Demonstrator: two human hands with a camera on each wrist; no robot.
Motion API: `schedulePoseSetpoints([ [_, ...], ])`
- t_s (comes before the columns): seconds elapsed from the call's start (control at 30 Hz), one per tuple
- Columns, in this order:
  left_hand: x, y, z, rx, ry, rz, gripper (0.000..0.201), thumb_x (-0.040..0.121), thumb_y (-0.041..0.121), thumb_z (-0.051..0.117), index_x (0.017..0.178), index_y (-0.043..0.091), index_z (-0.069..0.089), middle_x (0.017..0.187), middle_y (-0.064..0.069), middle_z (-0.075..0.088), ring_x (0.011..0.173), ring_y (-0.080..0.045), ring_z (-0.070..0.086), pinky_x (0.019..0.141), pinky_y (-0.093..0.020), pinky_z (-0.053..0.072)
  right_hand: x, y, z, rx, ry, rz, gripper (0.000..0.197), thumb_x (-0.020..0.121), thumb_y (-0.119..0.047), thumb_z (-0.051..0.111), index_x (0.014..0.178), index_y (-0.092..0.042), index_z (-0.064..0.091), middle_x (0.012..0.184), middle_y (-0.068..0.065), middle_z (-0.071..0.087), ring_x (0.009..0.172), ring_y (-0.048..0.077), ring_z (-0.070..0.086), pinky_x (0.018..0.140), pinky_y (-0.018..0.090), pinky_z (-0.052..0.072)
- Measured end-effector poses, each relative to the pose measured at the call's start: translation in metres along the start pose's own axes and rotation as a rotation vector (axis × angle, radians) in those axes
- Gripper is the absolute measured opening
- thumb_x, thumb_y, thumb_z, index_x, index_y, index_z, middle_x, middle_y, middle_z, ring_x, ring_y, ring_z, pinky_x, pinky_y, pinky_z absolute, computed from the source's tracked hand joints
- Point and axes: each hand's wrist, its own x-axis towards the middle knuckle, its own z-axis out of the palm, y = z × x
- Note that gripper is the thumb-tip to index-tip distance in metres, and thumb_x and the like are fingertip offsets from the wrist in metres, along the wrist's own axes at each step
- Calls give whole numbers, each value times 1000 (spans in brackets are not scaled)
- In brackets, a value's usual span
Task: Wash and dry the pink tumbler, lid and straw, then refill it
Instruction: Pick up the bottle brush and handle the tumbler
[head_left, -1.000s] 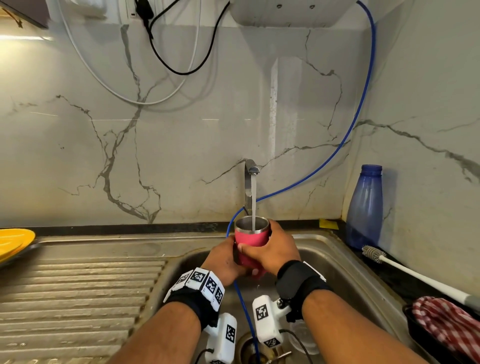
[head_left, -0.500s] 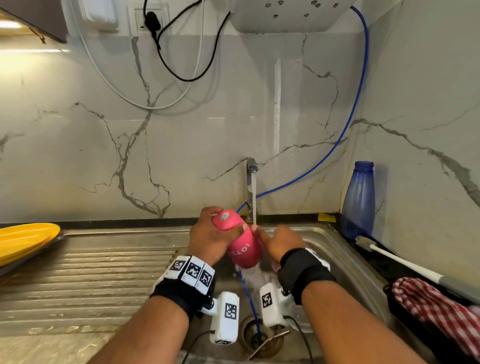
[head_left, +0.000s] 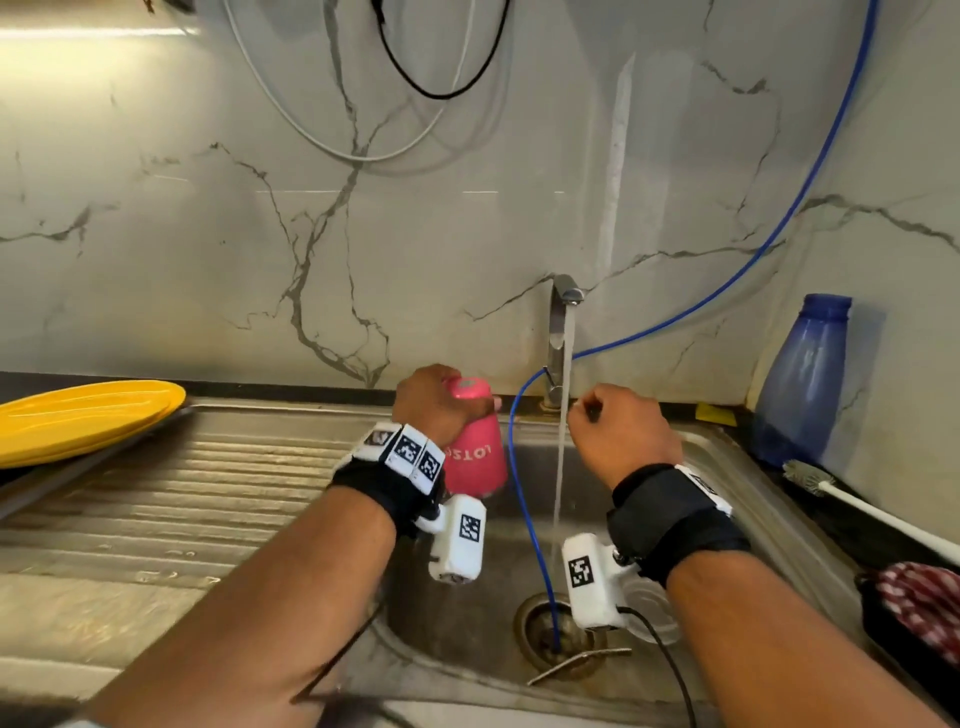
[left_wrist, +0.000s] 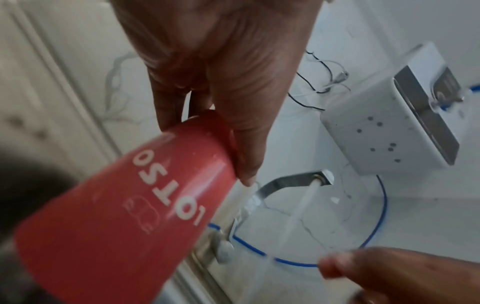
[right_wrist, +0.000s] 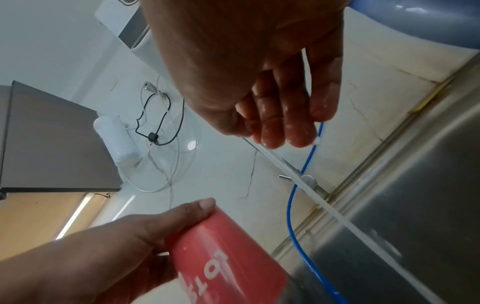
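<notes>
One pink tumbler (head_left: 475, 441) is held upside down over the sink (head_left: 727, 467), at 9 o'clock from the running tap (head_left: 563, 332). It is gripped near its base by the left hand (head_left: 434, 405), fingers curled round it. At 3 o'clock of the water stream, the right hand (head_left: 621, 431) is held with wet fingers (right_wrist: 283, 123) loosely bent, holding nothing. A blue bottle (head_left: 802, 379) stands further right.

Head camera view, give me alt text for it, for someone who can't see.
A left hand holds a pink tumbler upside down over a steel sink, beside a running tap. The right hand, empty, is near the stream. A blue bottle stands at right.
</notes>
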Motion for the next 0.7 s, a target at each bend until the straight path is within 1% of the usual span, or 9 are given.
schedulePoseSetpoints([
  [0.03, 10, 1, -10, 57, 6, 12, 72, 67, 58, 85, 123, 16, 67, 116, -2, 72, 89, -18, 63, 78, -23, 44, -1, 0, -1, -9, 1, -6, 20, 96, -43, 49, 89, -28, 60, 88, -1, 63, 79, 25, 55, 71, 30, 46],
  [0.1, 31, 3, -34, 164, -2, 1, 61, 72, 56, 83, 115, 15, 68, 106, -3, 72, 83, -20, 61, 75, -24, 43, -1, 0, 0, -17, 11, -17, 21, 96, -42, 48, 93, -27, 62, 87, -1, 61, 78, 25, 53, 69, 29, 43],
  [0.13, 43, 2, -45, 202, -5, -20, 56, 74, 53, 83, 110, 13, 69, 102, -3, 71, 83, -22, 63, 75, -26, 45, 0, 0, 0, -26, 18, -24, 21, 97, -42, 48, 95, -27, 63, 86, -1, 60, 77, 24, 52, 69, 29, 42],
  [0.17, 54, -2, -53, 237, 3, -39, 56, 74, 52, 83, 108, 11, 69, 103, -5, 72, 87, -26, 65, 77, -28, 48, 0, 0, 1, -32, 17, -28, 20, 97, -41, 48, 95, -26, 62, 84, -2, 59, 76, 24, 52, 68, 28, 41],
  [0.23, 74, -19, -63, 292, 34, -85, 66, 69, 55, 86, 116, 13, 68, 113, -8, 71, 100, -30, 66, 86, -31, 51, 0, 0, 1, -45, 18, -38, 19, 97, -40, 48, 94, -27, 61, 82, -3, 57, 74, 23, 51, 67, 28, 40],
  [0.3, 87, -38, -67, 337, 62, -121, 79, 65, 59, 87, 126, 15, 63, 123, -10, 68, 110, -31, 64, 93, -33, 50, 2, 2, 1, -55, 32, -45, 18, 96, -39, 48, 93, -27, 61, 82, -3, 59, 74, 23, 53, 67, 29, 41],
  [0.4, 95, -58, -69, 364, 60, -156, 85, 68, 58, 86, 134, 12, 58, 132, -12, 64, 120, -34, 59, 100, -37, 48, 2, 3, 1, -77, 45, -49, 18, 96, -39, 47, 92, -28, 61, 83, -3, 60, 75, 23, 55, 66, 29, 42],
  [0.6, 100, -75, -62, 360, 39, -188, 80, 75, 53, 83, 136, 7, 57, 132, -16, 63, 121, -38, 59, 102, -39, 47, 3, 5, 0, -75, 46, -36, 20, 96, -38, 47, 96, -27, 64, 89, -1, 66, 80, 24, 60, 71, 33, 51],
  [0.7, 100, -79, -60, 373, 57, -183, 80, 77, 48, 83, 138, 6, 53, 134, -18, 61, 122, -39, 57, 103, -41, 46, 3, 6, 0, -60, 39, -28, 19, 97, -38, 47, 98, -27, 63, 89, -2, 66, 80, 22, 61, 72, 33, 52],
])
